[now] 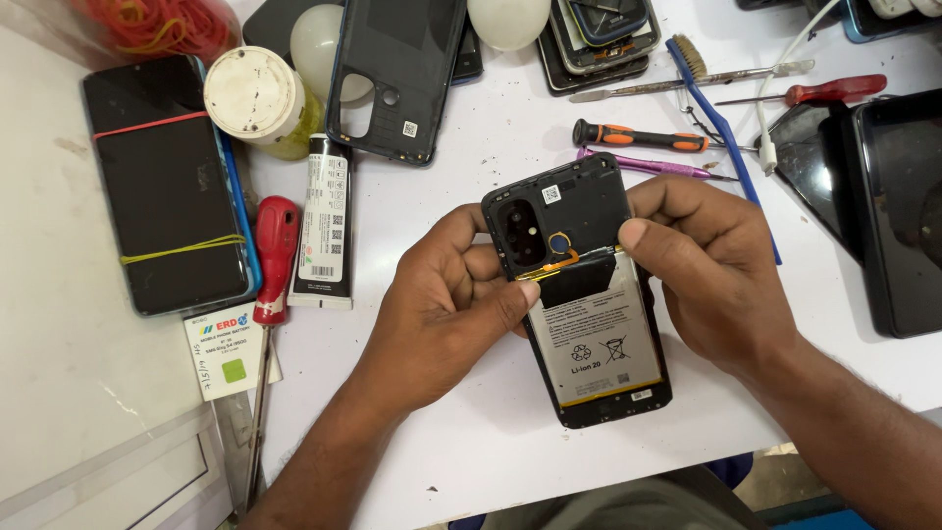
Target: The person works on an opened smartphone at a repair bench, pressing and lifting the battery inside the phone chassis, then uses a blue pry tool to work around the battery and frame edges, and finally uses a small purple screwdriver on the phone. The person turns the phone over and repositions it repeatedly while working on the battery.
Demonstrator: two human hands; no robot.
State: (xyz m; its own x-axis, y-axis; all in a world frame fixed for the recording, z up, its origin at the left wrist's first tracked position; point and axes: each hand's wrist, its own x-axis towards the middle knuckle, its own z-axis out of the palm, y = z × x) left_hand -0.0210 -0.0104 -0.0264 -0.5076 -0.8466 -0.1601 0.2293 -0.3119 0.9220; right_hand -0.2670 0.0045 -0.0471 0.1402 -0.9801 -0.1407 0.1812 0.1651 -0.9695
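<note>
A: Hands?
B: Left hand [446,294] pinches the opened phone [579,285] at its left edge, thumb pressed on the battery [594,339] corner by an orange flex strip [554,265]. Right hand [711,275] grips the right edge, thumb on top, fingers curled under.
A: Phone where?
B: Btwn both hands, back off, just above the white counter [491,432].
A: Left of the left hand?
B: Red-handled screwdriver [273,260], glue tube [324,221], then a phone w/ rubber bands [167,182].
A: Beyond the hands?
B: Detached back cover [397,79], white-lidded jar [257,98]. Past the right hand: orange-black screwdriver [638,136], purple tool [648,165], blue brush [711,108].
</note>
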